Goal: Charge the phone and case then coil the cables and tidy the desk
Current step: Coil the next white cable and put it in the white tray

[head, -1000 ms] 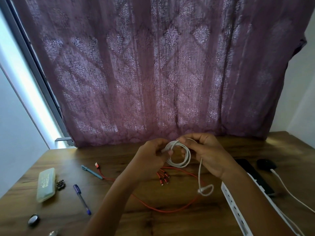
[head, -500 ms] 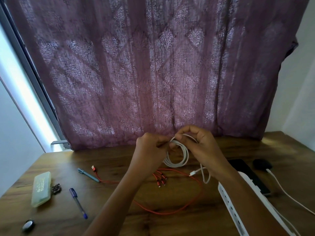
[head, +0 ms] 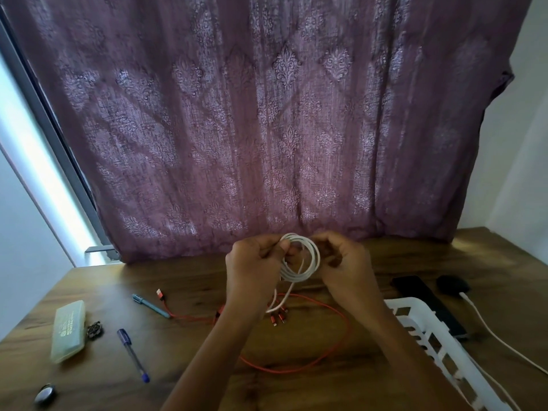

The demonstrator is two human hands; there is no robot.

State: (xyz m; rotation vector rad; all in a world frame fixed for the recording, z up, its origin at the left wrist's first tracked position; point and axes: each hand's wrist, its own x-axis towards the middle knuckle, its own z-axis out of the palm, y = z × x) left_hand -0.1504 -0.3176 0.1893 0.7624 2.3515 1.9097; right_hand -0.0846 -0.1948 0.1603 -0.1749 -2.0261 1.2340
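- Since half a second ago, the loose end of the white cable (head: pixel 308 269) has swung from under the right hand (head: pixel 345 262) to dangle below the left hand (head: pixel 253 264).
- Both hands have curled fingers and pinch opposite rims of the smooth, round coil, holding it above the tabletop (head: pixel 89 280).
- On the wood-grain surface beneath, a thin orange cable (head: pixel 332 358) lies in one loose loop, its red plug tips bunched together.
- To the right stands a white slotted plastic basket (head: pixel 415 318), its inside hidden by the forearm.
- Just beyond it lie a flat black phone (head: pixel 415 289) and a rounded dark case (head: pixel 452 284) with a white cord (head: pixel 504 348) attached.
- At the left are a teal pen (head: pixel 151 305), a blue pen (head: pixel 132 354) and a translucent green oblong box (head: pixel 68 330).
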